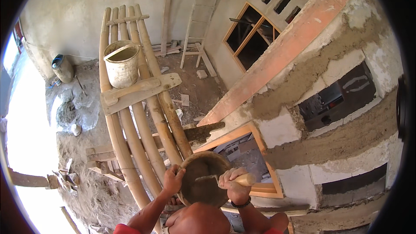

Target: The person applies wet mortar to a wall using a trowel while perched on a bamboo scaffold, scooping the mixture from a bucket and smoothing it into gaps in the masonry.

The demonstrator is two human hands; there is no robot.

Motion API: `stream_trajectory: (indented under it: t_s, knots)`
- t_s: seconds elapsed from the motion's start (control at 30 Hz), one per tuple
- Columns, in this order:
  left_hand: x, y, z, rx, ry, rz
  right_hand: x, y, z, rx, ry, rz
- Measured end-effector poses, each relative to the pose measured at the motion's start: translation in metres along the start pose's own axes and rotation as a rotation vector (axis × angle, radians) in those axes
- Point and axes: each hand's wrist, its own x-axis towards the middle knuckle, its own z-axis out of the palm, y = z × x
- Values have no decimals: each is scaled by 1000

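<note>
My left hand grips the rim of a grey bucket at the bottom middle, above the bamboo poles. My right hand is closed round the light wooden handle of a trowel, whose metal part reaches inside that bucket. The bucket's inside is dark grey, and how much it holds I cannot tell.
Bamboo poles with wooden crosspieces carry a pale bucket. Half-plastered blockwork with openings rises at my right, a window frame below it. A ladder leans at the back. The rough floor lies below at left.
</note>
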Motion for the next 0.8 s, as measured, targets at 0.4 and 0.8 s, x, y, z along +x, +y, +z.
stream_trajectory:
  t_s: [0.4, 0.8]
  knots:
    - [6, -13, 6, -11, 35, 22, 8, 79, -37, -507, -110, 106]
    - [2, -9, 9, -7, 70, 22, -2, 59, -22, -621, -52, 175]
